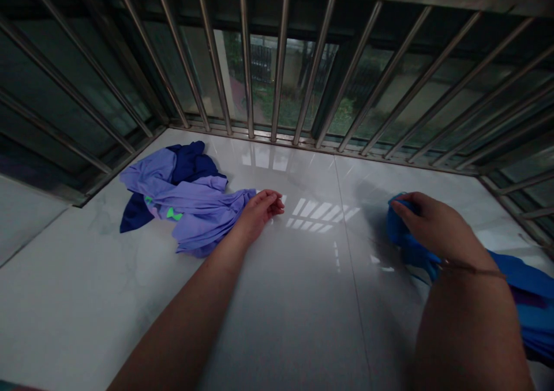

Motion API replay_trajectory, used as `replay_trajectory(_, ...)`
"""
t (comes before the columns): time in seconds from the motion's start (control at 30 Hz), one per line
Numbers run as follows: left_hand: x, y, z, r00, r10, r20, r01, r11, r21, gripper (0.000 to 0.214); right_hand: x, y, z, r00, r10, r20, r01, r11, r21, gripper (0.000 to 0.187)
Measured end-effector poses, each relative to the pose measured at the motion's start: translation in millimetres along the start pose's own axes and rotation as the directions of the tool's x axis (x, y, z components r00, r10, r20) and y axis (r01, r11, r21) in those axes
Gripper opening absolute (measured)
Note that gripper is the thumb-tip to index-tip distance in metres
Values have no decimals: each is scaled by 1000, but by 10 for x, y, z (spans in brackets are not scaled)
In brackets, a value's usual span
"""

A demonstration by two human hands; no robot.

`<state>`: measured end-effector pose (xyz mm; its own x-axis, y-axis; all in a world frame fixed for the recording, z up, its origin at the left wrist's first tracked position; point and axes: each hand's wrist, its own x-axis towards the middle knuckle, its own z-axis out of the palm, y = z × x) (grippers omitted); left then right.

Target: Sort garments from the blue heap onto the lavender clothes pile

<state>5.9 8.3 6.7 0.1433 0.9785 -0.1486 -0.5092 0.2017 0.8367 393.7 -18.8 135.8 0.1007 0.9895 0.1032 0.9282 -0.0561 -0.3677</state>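
A crumpled purple garment (pixel 182 200) with dark blue parts and a green mark lies on the white tiled ledge (pixel 303 298) at the left. My left hand (pixel 261 209) rests on the ledge beside its right edge, fingers loosely curled, touching the cloth's tip but holding nothing that I can see. My right hand (pixel 433 223) is closed over a bright blue cloth (pixel 523 298) that trails away to the right under my forearm.
Slanted metal window bars (pixel 277 62) fence in the ledge at the back and on both sides. Behind them are glass panes and greenery outside. A tile seam runs down the ledge between my hands.
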Motion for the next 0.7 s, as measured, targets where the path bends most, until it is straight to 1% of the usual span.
replay_trajectory(0.03, 2, -6, -4, 1000, -1, 5, 1, 1000, 3, 48, -63, -151, -43, 997, -49, 60, 41, 992, 117, 37)
replay_trajectory(0.07, 4, -14, -9, 1000, -2, 12, 2, 1000, 8, 50, -135, -290, -76, 991, -88, 105, 60, 966, 251, 41)
replay_trajectory(0.1, 4, -21, -14, 1000, 0, 23, 0, 1000, 18, 51, -211, -411, -97, 986, -111, 128, 54, 921, 385, 45)
replay_trajectory(0.17, -8, -30, -20, 997, 14, 71, -18, 998, 62, 55, -346, -591, -103, 986, -135, 101, 47, 795, 604, 50)
replay_trajectory(0.2, -22, -27, -21, 994, 17, 112, -28, 995, 94, 57, -393, -656, -92, 988, -134, 75, 50, 741, 670, 52)
replay_trajectory(0.23, -42, -19, -18, 987, 15, 158, -36, 990, 133, 58, -421, -709, -74, 988, -147, 54, 66, 704, 707, 54)
replay_trajectory(0.27, -66, -6, -13, 979, 8, 205, -46, 982, 182, 57, -430, -755, -51, 982, -181, 50, 90, 687, 721, 55)
replay_trajectory(0.3, -91, 11, -6, 967, -3, 253, -59, 969, 239, 57, -423, -796, -25, 971, -230, 70, 112, 689, 717, 54)
replay_trajectory(0.37, -132, 46, 14, 936, -36, 350, -97, 930, 355, 53, -373, -865, 42, 929, -342, 144, 160, 720, 675, 49)
replay_trajectory(0.4, -142, 59, 25, 917, -51, 395, -119, 911, 395, 46, -342, -892, 86, 907, -379, 184, 181, 744, 643, 46)
replay_trajectory(0.47, -135, 68, 40, 878, -74, 473, -153, 894, 422, 28, -293, -925, 206, 883, -407, 234, 214, 793, 570, 39)
replay_trajectory(0.5, -121, 65, 43, 864, -75, 497, -160, 896, 414, 24, -283, -934, 283, 878, -410, 247, 232, 816, 530, 36)
replay_trajectory(0.53, -102, 58, 44, 858, -70, 509, -166, 900, 403, 26, -286, -944, 369, 869, -416, 266, 251, 836, 488, 36)
replay_trajectory(0.57, -83, 49, 41, 856, -62, 513, -171, 903, 394, 29, -302, -958, 462, 856, -425, 295, 271, 854, 444, 40)
replay_trajectory(0.6, -65, 38, 35, 856, -57, 514, -175, 904, 391, 31, -329, -981, 558, 836, -437, 331, 294, 867, 403, 49)
replay_trajectory(0.67, -37, 10, 20, 863, -48, 504, -181, 901, 395, 35, -402, -1061, 742, 785, -460, 414, 339, 880, 334, 65)
replay_trajectory(0.7, -27, -7, 12, 869, -39, 494, -185, 899, 396, 36, -439, -1115, 822, 764, -460, 453, 353, 885, 305, 67)
